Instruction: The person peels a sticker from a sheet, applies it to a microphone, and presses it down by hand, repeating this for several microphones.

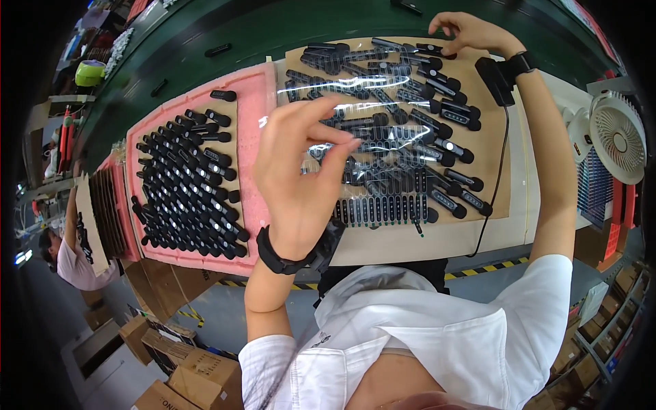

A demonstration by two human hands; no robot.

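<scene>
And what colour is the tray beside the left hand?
The tray is pink, seen best in the head view.

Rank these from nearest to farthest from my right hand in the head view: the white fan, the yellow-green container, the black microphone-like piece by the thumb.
1. Black microphone-like piece: right by the right hand, at the thumb.
2. White fan: at the picture's right.
3. Yellow-green container: far left.

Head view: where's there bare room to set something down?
Bare: the right border of the pink tray, beyond the left hand; the large brown sheet between its right-hand microphones and the black cable; the green surface beyond, between scattered dark pieces. Crowded: the tray's middle and under the clear film, where microphones lie packed.
</scene>
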